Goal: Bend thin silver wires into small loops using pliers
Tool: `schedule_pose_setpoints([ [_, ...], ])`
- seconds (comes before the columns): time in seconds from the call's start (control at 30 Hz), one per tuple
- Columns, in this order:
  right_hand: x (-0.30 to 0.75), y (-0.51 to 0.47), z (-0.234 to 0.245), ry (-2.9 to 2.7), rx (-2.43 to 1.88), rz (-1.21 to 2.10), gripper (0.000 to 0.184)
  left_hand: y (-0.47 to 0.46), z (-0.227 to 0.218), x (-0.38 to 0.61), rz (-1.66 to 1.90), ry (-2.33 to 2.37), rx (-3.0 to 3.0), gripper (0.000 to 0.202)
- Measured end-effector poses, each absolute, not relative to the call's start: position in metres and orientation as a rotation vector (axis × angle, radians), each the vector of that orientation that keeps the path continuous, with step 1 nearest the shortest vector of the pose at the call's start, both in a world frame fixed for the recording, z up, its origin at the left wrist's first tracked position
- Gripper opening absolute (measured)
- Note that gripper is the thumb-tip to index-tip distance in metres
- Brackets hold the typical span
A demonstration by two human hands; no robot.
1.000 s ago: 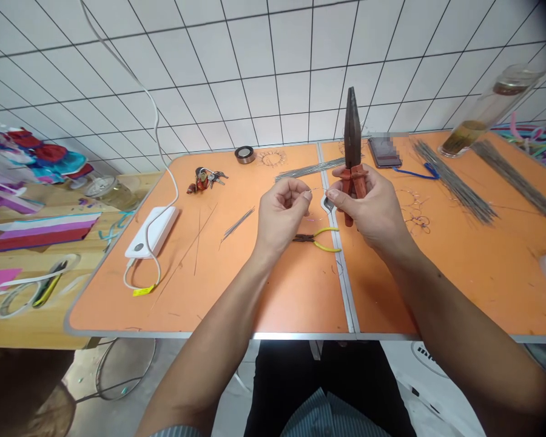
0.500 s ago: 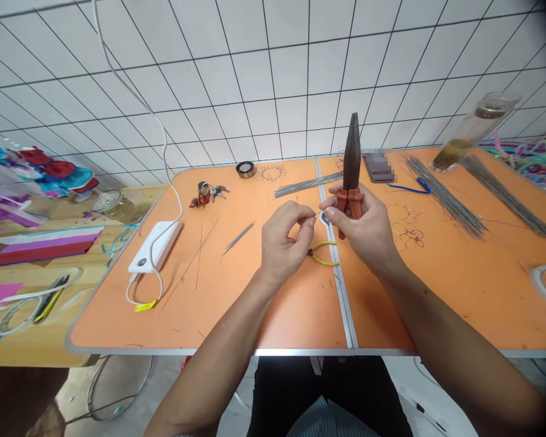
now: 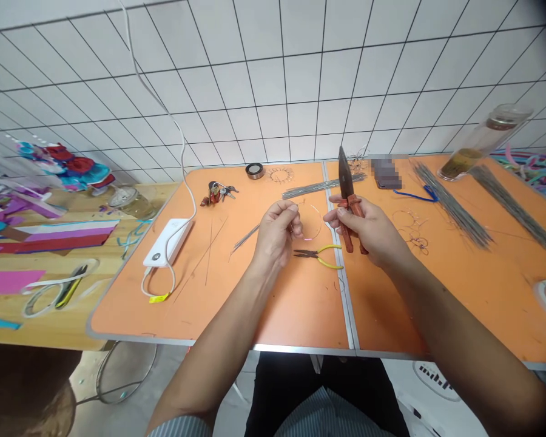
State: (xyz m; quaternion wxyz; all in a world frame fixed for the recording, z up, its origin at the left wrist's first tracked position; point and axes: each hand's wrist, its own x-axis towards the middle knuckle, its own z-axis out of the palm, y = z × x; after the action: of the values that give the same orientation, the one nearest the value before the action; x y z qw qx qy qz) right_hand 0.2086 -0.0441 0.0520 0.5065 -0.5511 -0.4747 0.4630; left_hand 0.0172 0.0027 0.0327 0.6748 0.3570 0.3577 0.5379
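Head view: left hand (image 3: 276, 233) pinches a thin wire loop (image 3: 320, 217) above the table (image 3: 236, 303), over the yellow cutters (image 3: 319, 255). Right hand (image 3: 369, 229) is clenched round the pliers (image 3: 344, 182), upright earlier, now tilted left; hands farther apart.

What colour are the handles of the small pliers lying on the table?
Yellow handles, clearest in the head view.

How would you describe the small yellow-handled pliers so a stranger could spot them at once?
Find the orange table and the metal seam down its middle. Just left of that seam, below the gap between the left hand and the right hand, small pliers lie flat. Their yellow handles set them apart from the larger red-handled pliers held upright in the right hand.
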Motion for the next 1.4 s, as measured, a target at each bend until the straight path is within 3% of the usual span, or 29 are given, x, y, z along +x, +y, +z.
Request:
schedule_pose_setpoints([
  [0.27, 0.215, -0.055, 0.051, -1.445, -1.477, 1.354, 0.039, 0.007, 0.061, -0.005, 0.931, 0.600, 0.537, 0.032],
  [0.5, 0.217, -0.062, 0.023, -1.337, -1.297, 1.594, 0.057, 0.010, 0.058, -0.019, 0.917, 0.535, 0.443, 0.027],
  [0.7, 0.211, -0.064, 0.022, -1.307, -1.257, 1.714, 0.048, 0.012, 0.056, -0.018, 0.961, 0.566, 0.425, 0.026],
  [0.93, 0.212, -0.072, 0.013, -1.812, -1.586, 1.035, 0.032, 0.008, 0.045, -0.018, 1.110, 0.675, 0.695, 0.027],
  [1.17, 0.205, -0.071, 0.024, -1.961, -1.676, 0.823, 0.026, 0.003, 0.045, -0.017, 1.038, 0.635, 0.586, 0.027],
  [1.3, 0.205, -0.068, 0.024, -2.063, -1.762, 0.486, 0.017, 0.001, 0.049, -0.015, 1.002, 0.627, 0.529, 0.024],
  [1.4, 0.209, -0.065, 0.019, -2.086, -1.824, 0.239, 0.024, -0.001, 0.052, -0.014, 1.007, 0.670, 0.486, 0.023],
])
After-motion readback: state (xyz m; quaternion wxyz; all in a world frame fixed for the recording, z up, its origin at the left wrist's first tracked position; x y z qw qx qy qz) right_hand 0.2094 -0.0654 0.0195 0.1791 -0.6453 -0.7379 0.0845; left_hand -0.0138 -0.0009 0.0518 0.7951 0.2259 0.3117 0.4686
